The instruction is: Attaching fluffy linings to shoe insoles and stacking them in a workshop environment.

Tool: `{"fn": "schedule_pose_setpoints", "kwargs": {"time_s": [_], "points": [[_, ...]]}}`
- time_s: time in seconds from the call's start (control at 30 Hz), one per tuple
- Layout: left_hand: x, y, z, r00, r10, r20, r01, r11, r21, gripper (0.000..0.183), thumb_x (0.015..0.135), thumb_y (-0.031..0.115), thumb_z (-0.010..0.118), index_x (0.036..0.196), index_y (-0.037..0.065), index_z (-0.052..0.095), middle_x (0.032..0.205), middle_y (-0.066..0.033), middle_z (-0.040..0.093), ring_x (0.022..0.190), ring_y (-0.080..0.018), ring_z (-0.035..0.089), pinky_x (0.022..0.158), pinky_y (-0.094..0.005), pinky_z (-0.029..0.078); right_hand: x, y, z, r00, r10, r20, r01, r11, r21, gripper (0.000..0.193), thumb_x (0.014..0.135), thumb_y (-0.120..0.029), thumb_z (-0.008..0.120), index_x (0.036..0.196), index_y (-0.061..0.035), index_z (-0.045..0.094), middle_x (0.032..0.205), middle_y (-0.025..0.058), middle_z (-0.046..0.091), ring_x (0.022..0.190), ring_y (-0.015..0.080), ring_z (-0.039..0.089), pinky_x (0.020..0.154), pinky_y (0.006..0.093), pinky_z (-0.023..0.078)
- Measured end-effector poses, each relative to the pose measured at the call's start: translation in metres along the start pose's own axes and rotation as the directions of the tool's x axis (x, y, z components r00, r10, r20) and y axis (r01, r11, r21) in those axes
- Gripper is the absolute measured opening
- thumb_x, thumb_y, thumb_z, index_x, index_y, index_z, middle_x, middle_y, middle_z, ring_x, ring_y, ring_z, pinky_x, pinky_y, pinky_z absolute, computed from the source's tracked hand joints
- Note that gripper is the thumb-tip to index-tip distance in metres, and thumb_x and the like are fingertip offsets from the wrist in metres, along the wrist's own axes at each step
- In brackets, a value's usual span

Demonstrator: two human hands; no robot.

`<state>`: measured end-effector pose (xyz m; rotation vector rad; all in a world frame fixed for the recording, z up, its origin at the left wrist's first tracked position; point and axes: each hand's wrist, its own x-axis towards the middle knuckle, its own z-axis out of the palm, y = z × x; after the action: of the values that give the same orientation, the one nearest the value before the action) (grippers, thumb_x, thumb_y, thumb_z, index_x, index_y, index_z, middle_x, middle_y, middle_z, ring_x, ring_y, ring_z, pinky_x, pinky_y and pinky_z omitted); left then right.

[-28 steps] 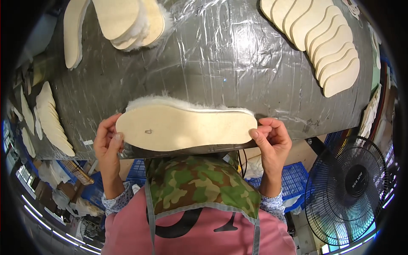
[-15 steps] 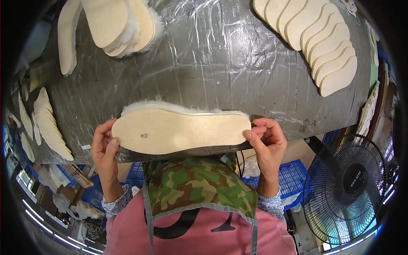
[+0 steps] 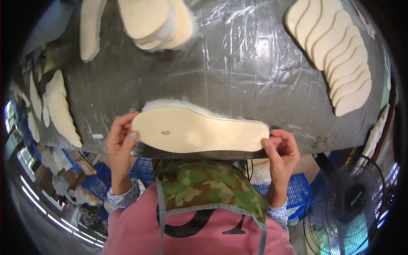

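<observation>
- Pinching the broad left end of a flat, cream, foot-shaped insole with white fleece along its far edge [image 3: 199, 131], the left hand [image 3: 121, 140] is nearly closed, thumb near side, fingers bent around the end.
- The right hand [image 3: 283, 148] grips the narrower end, thumb pressed on the cream face, the other fingers loosely curled beyond it.
- Both forearms rise from below, well apart, in patterned pale-blue sleeves [image 3: 278, 216], flanking a green-and-brown camouflage apron [image 3: 208, 182].
- Stretched crosswise between the hands, the insole is at the near edge of a dark, plastic-covered table [image 3: 191, 80]; whether it touches the surface, I cannot tell.
</observation>
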<state>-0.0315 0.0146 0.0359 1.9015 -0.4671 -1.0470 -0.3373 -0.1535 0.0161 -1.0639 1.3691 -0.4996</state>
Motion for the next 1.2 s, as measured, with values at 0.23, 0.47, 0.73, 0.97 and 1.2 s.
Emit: {"fn": "schedule_pose_setpoints", "kwargs": {"time_s": [0.23,0.47,0.73,0.97,1.2], "points": [[0.0,0.002,0.001,0.999,0.046,0.017,-0.047,0.999,0.021,0.039,0.086,0.002,0.059,0.125,-0.002,0.059,0.091,0.001,0.044,0.08,-0.007,0.044,0.072,-0.02,0.038,0.0,0.004,-0.004,1.0,-0.004,-0.018,0.003,0.999,-0.054,0.025,0.082,0.001,0.074,0.104,0.0006,0.062,0.08,-0.0006,0.065,0.069,0.0031,0.055,0.063,0.0163,0.043],[-0.001,0.015,-0.001,0.994,0.108,0.03,-0.11,0.991,0.076,0.04,0.087,0.006,0.059,0.126,-0.005,0.057,0.089,0.0006,0.043,0.08,-0.007,0.044,0.068,-0.0201,0.035,0.001,0.003,-0.001,1.0,0.002,-0.018,-0.003,0.998,-0.06,0.024,0.084,-0.004,0.075,0.104,0.0011,0.062,0.08,-0.0001,0.065,0.07,0.0044,0.057,0.063,0.0168,0.044],[0.021,-0.004,0.001,0.985,0.143,0.095,-0.16,0.965,0.21,0.038,0.088,0.005,0.055,0.125,0.003,0.062,0.081,-0.0031,0.044,0.074,-0.0133,0.046,0.067,-0.0264,0.039,0.001,0.001,-0.001,1.0,0.021,-0.015,-0.023,0.996,-0.087,0.021,0.086,-0.006,0.074,0.102,0.0013,0.062,0.079,-0.0008,0.065,0.067,0.0039,0.056,0.059,0.0165,0.043],[0.021,-0.01,0.0,0.99,0.081,0.113,-0.096,0.986,0.135,0.04,0.091,0.007,0.056,0.131,0.001,0.056,0.09,-0.0007,0.045,0.079,-0.0082,0.045,0.067,-0.0206,0.038,0.001,-0.001,0.0,0.999,0.03,-0.022,-0.032,0.994,-0.104,0.019,0.086,-0.006,0.073,0.1,0.0006,0.062,0.079,-0.0018,0.063,0.065,0.0026,0.054,0.057,0.0157,0.04],[0.017,-0.007,0.003,0.998,-0.064,0.002,0.064,0.998,0.03,0.041,0.088,-0.002,0.057,0.129,0.001,0.054,0.089,0.0006,0.051,0.079,-0.0061,0.05,0.072,-0.0205,0.043,0.002,-0.002,0.001,0.999,-0.019,-0.035,0.012,0.981,-0.193,0.02,0.086,-0.01,0.075,0.098,-0.0013,0.062,0.075,-0.0043,0.061,0.059,-0.0003,0.045,0.05,0.0149,0.03]]}}
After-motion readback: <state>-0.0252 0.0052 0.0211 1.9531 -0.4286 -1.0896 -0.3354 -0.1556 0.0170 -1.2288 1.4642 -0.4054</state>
